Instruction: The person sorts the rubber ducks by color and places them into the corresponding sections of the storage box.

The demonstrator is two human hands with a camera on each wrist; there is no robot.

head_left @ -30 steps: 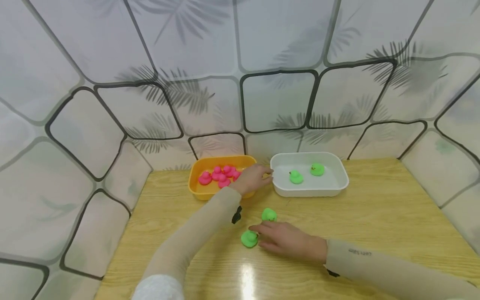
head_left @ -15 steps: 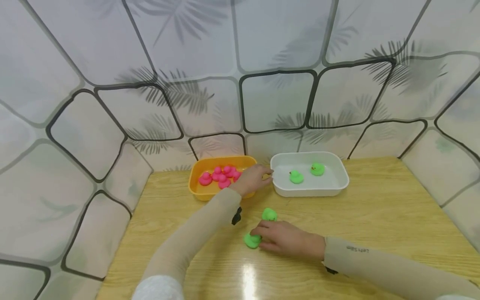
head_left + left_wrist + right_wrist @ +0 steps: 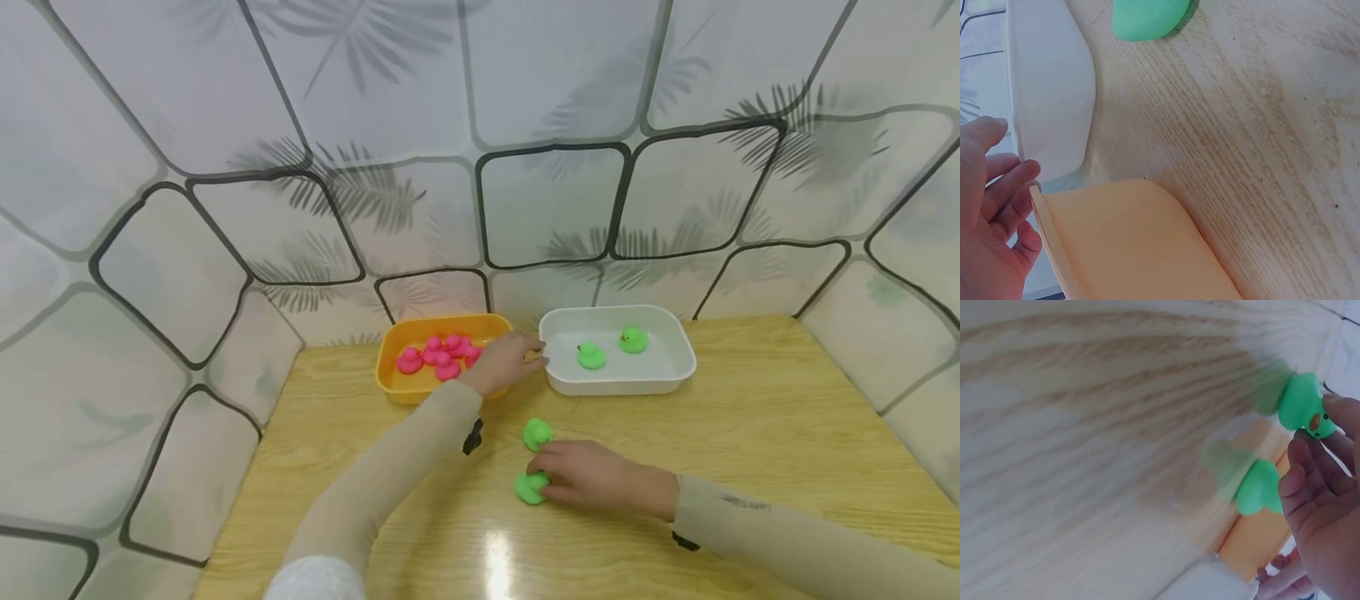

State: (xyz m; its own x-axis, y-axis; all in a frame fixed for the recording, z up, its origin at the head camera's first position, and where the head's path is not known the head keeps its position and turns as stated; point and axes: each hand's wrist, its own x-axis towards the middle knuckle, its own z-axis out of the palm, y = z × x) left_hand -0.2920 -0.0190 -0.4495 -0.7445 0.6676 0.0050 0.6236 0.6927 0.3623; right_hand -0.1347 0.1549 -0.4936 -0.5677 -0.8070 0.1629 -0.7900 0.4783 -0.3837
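Note:
My right hand (image 3: 588,473) pinches a green rubber duck (image 3: 529,490) by its head, low over the wooden table; in the right wrist view that duck (image 3: 1300,403) sits between thumb and fingertips. A second green rubber duck (image 3: 537,433) stands just behind the hand, and shows farther off in the right wrist view. My left hand (image 3: 504,363) reaches over the right end of the orange tub (image 3: 405,390), fingers loosely bent. Its fingertips lie right at the rim of the white tub (image 3: 1054,81) in the left wrist view, holding nothing.
Several pink rubber ducks (image 3: 447,367) lie in the orange tub, partly hidden by the left hand. Two green ducks (image 3: 591,356) sit in the white tub beside it. A patterned wall (image 3: 555,208) rises behind the wooden table (image 3: 750,417).
My right hand has closed on the nearer green duck and drawn it to the right, in front of the other duck. The left hand has stayed in place.

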